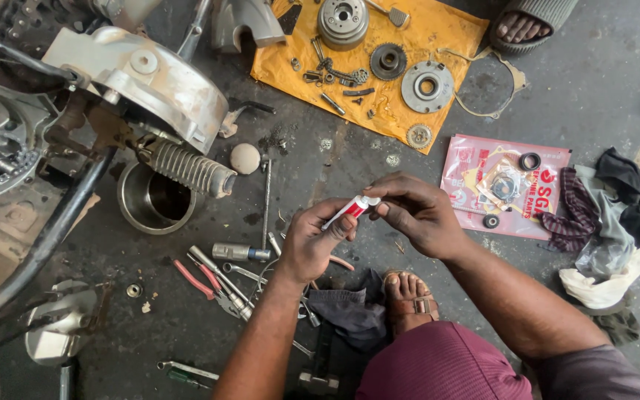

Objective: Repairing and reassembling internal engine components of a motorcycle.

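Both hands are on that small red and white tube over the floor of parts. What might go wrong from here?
The tube, gripped by the left hand with the right hand at its white cap end, may squirt suddenly and drip onto the tools below. The cap, if dropped, would likely vanish among the loose bolts on the dirty floor.

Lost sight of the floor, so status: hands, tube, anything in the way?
Left hand grips small red-and-white tube. Right hand pinches its white end. Tools below, clear of hands.
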